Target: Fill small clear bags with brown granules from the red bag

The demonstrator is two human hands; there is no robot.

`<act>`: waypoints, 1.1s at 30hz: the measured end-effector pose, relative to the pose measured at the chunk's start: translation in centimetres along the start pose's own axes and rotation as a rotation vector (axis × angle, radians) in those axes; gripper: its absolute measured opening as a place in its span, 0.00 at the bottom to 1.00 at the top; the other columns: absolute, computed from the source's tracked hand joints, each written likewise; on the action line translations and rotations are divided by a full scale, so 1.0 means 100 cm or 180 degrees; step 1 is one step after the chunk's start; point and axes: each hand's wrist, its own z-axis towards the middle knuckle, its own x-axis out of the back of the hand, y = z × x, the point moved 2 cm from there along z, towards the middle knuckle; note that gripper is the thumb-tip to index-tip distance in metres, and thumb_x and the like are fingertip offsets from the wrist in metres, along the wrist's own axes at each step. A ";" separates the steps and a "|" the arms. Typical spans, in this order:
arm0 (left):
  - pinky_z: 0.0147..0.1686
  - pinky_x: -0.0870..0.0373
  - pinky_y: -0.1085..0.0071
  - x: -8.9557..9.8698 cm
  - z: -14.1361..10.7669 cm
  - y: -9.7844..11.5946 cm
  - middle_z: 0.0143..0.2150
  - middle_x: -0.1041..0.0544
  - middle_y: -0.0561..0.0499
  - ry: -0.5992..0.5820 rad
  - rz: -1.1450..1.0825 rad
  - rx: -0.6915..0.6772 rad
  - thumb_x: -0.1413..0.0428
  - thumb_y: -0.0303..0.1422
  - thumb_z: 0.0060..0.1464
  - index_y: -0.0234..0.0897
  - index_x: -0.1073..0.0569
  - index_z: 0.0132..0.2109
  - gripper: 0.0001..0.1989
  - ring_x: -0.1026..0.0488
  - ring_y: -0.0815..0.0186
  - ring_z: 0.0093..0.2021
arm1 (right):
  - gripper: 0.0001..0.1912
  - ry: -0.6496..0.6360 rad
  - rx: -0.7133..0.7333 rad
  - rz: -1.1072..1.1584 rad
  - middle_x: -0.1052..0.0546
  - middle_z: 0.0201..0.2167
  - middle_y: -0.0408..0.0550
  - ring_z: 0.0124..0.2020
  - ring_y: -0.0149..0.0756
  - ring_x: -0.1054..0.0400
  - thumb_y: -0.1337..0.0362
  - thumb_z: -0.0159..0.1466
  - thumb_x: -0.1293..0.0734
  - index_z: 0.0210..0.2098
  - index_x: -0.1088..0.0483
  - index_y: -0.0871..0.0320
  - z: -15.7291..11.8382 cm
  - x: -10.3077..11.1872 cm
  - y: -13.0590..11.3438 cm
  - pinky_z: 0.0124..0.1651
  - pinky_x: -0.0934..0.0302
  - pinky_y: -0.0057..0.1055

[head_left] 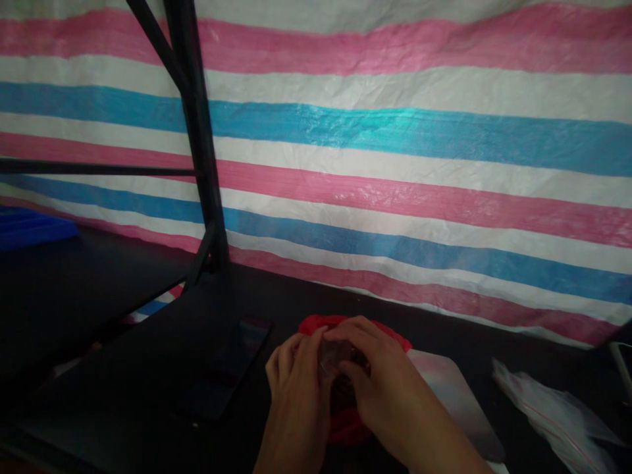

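Note:
My left hand (299, 382) and my right hand (382, 382) meet over a red plastic bag (348, 429) lying on the black table. Between my fingertips is a small clear plastic bag (332, 357), pinched from both sides; anything inside it is too dark to make out. Below it the red bag gapes around dark contents that I cannot identify. My fingers and wrists hide much of both bags. Partly behind my right forearm lies a flat, pale, rounded-corner panel (451, 388).
A dark phone-like slab (230, 368) lies left of my hands. Clear zip bags (553, 408) are at the right. A black metal post (197, 131) rises at the back left, near a blue tray (34, 227). Striped plastic sheeting (395, 131) hangs behind the table.

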 end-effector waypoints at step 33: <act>0.58 0.24 0.50 0.021 0.011 -0.008 0.56 0.17 0.41 0.0321 -0.1674 0.1723 0.47 0.57 0.61 0.37 0.29 0.63 0.34 0.19 0.48 0.57 | 0.24 -0.0109 -0.0875 -0.0582 0.15 0.43 0.54 0.49 0.48 0.22 0.85 0.54 0.38 0.40 0.18 0.59 0.013 -0.024 0.037 0.52 0.35 0.37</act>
